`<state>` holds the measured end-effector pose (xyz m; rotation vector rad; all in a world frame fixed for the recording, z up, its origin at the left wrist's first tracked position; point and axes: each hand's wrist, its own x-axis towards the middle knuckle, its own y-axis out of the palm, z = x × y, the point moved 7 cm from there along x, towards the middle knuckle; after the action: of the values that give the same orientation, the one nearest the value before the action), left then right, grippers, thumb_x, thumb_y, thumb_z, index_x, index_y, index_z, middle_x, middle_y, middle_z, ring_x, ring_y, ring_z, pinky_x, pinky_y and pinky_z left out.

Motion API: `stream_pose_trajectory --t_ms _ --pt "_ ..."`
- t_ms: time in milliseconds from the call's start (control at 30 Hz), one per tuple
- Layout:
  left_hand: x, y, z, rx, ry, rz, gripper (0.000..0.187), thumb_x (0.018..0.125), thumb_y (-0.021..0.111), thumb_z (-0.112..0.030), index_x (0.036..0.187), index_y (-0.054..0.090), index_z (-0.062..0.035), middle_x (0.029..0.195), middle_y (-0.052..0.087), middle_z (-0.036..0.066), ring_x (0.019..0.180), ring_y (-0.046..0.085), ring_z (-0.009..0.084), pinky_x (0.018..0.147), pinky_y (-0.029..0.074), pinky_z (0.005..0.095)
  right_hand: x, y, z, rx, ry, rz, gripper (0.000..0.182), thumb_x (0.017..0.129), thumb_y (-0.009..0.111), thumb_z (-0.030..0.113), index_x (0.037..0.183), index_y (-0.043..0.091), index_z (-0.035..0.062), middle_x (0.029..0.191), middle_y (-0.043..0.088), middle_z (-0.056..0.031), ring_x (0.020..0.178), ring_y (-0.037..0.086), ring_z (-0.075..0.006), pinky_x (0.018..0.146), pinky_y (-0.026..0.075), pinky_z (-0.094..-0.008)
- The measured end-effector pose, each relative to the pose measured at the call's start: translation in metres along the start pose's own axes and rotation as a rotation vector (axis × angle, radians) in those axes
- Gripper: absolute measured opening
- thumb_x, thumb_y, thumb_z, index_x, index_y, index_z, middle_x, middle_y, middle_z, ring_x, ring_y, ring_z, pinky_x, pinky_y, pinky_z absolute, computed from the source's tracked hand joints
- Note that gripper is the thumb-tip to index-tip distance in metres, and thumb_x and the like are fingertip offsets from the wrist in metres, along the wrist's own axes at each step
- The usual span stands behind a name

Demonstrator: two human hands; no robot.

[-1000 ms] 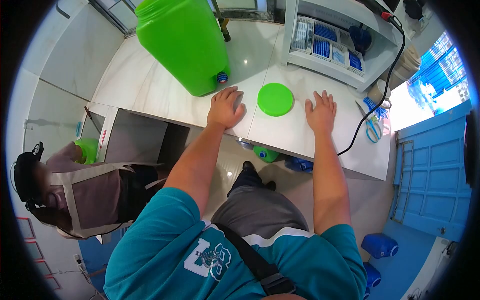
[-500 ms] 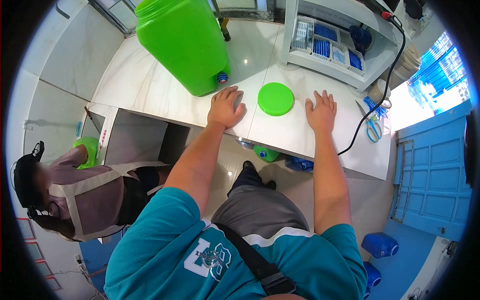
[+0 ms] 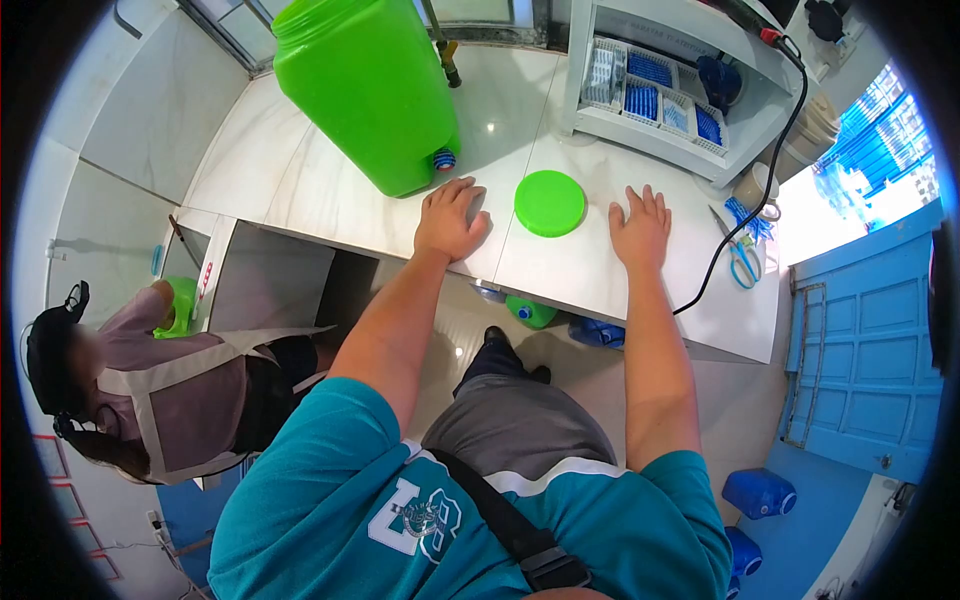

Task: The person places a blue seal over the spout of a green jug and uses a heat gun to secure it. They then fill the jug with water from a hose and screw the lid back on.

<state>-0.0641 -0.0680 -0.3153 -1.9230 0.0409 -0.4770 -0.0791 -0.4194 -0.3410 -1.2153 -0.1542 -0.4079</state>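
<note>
Green jug: parked in the upper left of the frame, on the white counter. The long axis is slanted, with the threaded neck aimed at the upper left corner and the base toward the lower right. Looks like it's stood upright, just stretched by the lens.

Jug spout: a striped cap is fitted low down near the base, pointed off to the lower right.

Green lid: laid flat on the counter a bit above and right of frame centre. It's round, so no long axis can really be picked out. It's sat between the two hands, apart from both.

Left hand: put down on the counter, left of the lid and just below the jug's base. Fingers are slightly spread, thumb stuck out to the right. Whether the jug is brushed by the fingertips can't be told from here.

Right hand: rested on the counter right of the lid, fingers loosely fanned and pointed up the frame, thumb out to the left.

Scissors: left at the right end of the counter, blades aimed upper left, handles lower right, with a black cord run close by.

Shelf: a white unit is set in the upper right, stocked with blue packets.

Other person: seen at the lower left, one arm stretched to a green container, partly hidden.
</note>
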Motion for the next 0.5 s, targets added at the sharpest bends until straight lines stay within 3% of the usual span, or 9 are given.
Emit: stream_pose_trajectory --t_ms 500 --pt "-0.0008 0.0008 0.0001 0.01 0.008 -0.023 0.05 0.09 0.069 -0.033 0.137 0.067 -0.0154 0.153 0.058 0.01 0.144 0.05 0.0333 0.121 0.036 0.0485 0.0003 -0.0003 -0.0007 0.015 0.005 0.01 0.053 0.102 0.061 0.042 0.146 0.066 0.0132 0.162 0.051 -0.018 0.155 0.038 -0.038 0.13 0.024 -0.0534"
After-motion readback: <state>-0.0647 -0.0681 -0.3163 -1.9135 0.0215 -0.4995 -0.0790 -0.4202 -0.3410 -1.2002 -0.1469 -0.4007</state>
